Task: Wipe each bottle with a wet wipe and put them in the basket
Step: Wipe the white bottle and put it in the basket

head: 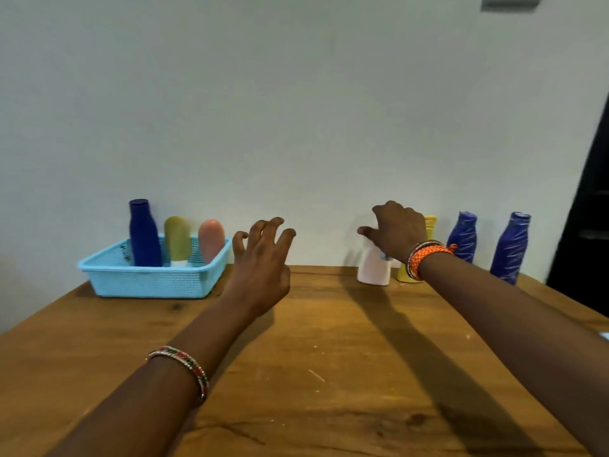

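Observation:
A light blue basket [148, 280] stands at the back left of the wooden table and holds a dark blue bottle [144, 234], a yellow-green bottle [178, 237] and a pink bottle [212, 240], all upright. At the back right a white bottle [374, 270], a yellow bottle [430, 225] and two blue bottles [462, 237] [510, 249] stand by the wall. My right hand [397, 230] hovers over the top of the white bottle, fingers spread, holding nothing. My left hand [260, 262] is raised mid-table, fingers apart and empty. No wet wipe is visible.
The wooden table [329, 357] runs up to a pale wall. A dark doorway or cabinet [590, 232] stands at the far right. A small pale object [604, 334] peeks in at the right edge.

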